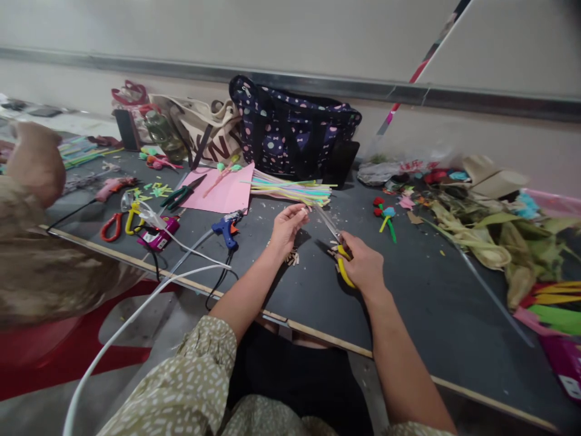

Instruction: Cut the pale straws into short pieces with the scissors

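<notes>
My right hand (365, 263) is wrapped round yellow-handled scissors (345, 274). Their metal blades point up and left, toward my left hand (288, 227). That hand is closed in a pinch, with a small whitish piece (304, 211) at its fingertips, too small to name. Beneath the left wrist, a small pile of short beige pieces (294, 259) lies on the dark table (308, 297). Tiny pale scraps are scattered around both hands. Beyond them lies a bundle of pastel pipe-like sticks (295, 189).
A blue glue gun (226, 231), pink sheet (218, 191) and green-handled pliers (184, 192) lie left. Pipe-cleaner flowers (385, 217) and dried husks (494, 242) lie right. A patterned bag (295, 130) stands behind. A white cable (149, 297) crosses the table edge. Another person's arm (36, 160) is at far left.
</notes>
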Tool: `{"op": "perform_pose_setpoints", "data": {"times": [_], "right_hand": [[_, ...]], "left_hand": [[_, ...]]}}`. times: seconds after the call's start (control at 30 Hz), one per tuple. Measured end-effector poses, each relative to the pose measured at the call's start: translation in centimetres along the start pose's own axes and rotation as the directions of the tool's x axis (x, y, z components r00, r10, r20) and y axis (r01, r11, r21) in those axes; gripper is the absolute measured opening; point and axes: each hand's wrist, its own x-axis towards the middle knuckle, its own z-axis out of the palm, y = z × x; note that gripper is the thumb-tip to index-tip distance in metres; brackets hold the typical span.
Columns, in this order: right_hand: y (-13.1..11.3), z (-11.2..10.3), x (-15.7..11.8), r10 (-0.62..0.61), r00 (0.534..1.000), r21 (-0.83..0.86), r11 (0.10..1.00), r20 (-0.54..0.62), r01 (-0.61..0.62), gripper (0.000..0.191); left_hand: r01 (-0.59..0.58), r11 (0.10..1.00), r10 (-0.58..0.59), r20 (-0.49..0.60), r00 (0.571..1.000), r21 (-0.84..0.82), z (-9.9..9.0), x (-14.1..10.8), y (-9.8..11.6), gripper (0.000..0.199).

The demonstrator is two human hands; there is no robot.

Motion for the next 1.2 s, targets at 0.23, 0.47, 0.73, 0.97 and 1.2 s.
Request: {"op": "perform_pose_setpoints", "data": {"times": [0.23, 0.47, 0.73, 0.97, 1.2], "right_hand": [[-0.3, 0.6, -0.3, -0.05, 0.999, -0.083, 0.995, -0.009, 0.049, 0.041], [-0.5, 0.8, -0.3, -0.03, 1.0, -0.122, 0.992, -0.011, 0.028, 0.039], [-0.5, 1.1, -0.3, -0.029, 0.999, -0.144, 0.989, -0.017, 0.026, 0.04], [-0.9, 0.9, -0.3, -0.026, 1.0, -0.152, 0.988, -0.012, 0.024, 0.037], [-1.0, 0.8, -0.2, -0.03, 0.999, -0.17, 0.985, -0.02, 0.026, 0.037]], "left_hand": [[-0.044, 0.999, 0.043, 0.002, 0.999, 0.011, -0.3, 0.2, 0.1, 0.034], [-0.115, 0.989, 0.115, 0.006, 0.993, 0.089, -0.3, 0.3, -0.1, 0.03], [-0.116, 0.989, 0.118, -0.015, 0.993, 0.096, 0.0, 0.1, 0.0, 0.031], [-0.094, 0.994, 0.095, -0.013, 0.995, 0.05, -0.1, 0.1, -0.3, 0.029], [-0.044, 0.999, 0.044, 0.009, 0.999, 0.013, -0.1, 0.2, -0.3, 0.028]]}}
